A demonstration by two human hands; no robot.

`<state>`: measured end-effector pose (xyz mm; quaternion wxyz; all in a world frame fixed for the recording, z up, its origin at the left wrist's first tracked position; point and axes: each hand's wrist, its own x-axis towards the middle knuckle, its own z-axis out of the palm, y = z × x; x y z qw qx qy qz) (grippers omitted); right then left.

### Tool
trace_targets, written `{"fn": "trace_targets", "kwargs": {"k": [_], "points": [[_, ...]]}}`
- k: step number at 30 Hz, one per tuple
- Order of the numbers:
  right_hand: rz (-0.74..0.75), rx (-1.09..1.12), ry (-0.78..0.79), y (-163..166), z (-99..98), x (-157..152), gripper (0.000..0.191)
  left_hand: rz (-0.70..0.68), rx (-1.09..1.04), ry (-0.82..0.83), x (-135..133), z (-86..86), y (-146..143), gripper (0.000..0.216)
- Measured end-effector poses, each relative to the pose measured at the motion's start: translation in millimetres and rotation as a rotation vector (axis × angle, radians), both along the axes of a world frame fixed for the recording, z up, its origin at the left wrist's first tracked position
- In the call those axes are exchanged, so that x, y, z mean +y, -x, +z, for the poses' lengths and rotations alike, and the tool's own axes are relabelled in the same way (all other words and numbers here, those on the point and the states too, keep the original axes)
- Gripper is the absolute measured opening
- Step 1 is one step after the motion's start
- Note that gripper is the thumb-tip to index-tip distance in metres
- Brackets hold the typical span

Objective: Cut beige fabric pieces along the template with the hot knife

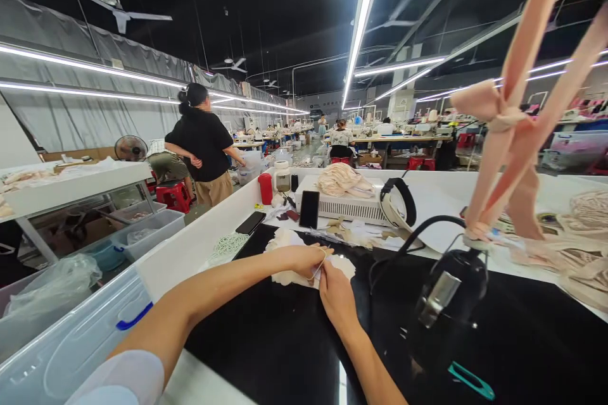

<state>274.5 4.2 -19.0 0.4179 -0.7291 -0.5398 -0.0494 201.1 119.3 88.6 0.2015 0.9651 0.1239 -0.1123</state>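
My left hand (308,259) reaches across from the left over a bundle of cream fabric pieces (285,239), its fingers closed on the bundle. A thin yellowish band (319,267), which looks like a rubber band, runs by the left fingers. My right hand (335,288) comes from below, fingertips pinched on that band close to the left fingers. Scalloped fabric edges show on both sides of the hands; the middle of the bundle is hidden under them. The bundle rests on a glossy black board (266,329).
A black electric cutter (451,297) with a cable and hanging pink straps (510,107) stands right. Teal thread snips (471,381) lie nearer. Behind are phones (310,209), a white box (342,205) with fabric, and scraps. A person (202,145) stands beyond the left edge.
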Motion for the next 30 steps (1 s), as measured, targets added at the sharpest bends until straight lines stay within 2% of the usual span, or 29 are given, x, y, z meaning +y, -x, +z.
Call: {"fn": "trace_targets", "kwargs": {"k": [3,7,12,17,26,30], "points": [[0.004,0.077,-0.007,1.9,3.5,-0.9,0.032,-0.031,0.107,-0.145,6.6,-5.8,-9.5,0.094],[0.027,0.188,-0.031,3.1,4.4,-1.5,0.030,-0.041,0.239,-0.263,9.6,-11.7,-12.8,0.071],[0.058,0.308,-0.065,1.2,1.0,0.1,0.031,-0.058,0.210,-0.371,7.6,-12.1,-12.3,0.060],[0.098,0.410,-0.119,-2.3,-0.7,0.7,0.033,-0.080,0.185,-0.399,8.1,-17.8,-17.7,0.044],[0.070,0.546,-0.158,-6.2,4.7,-1.9,0.042,0.058,0.101,-0.419,0.1,-38.8,-17.5,0.054],[0.026,0.594,-0.157,-3.2,10.5,-5.8,0.039,0.122,0.030,-0.399,-3.6,-41.7,-8.4,0.046]]}}
